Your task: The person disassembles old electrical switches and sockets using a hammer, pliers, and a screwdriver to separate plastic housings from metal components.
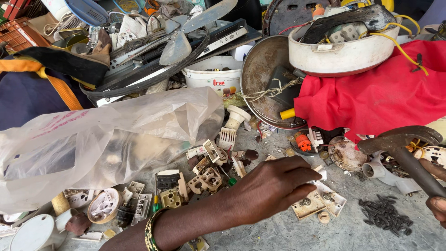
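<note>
My left hand [274, 186], with bangles [151, 230] at the wrist, reaches across a grey table top and pinches a small white plastic piece [319, 173] at its fingertips. Just below the fingers lie two cream switch plates [309, 205] with metal screws. At the right edge my right hand [437, 208] grips the dark handle of a rusty hammer [399, 138], whose head hangs above the table to the right of my left hand.
Broken switch and socket parts [204, 176] litter the table. A heap of dark nails [385, 216] lies near the hammer. A clear plastic bag [107, 139] fills the left. Behind are a red cloth [381, 93], a rusty pan [265, 74], a white bucket [211, 78] and fan blades [176, 46].
</note>
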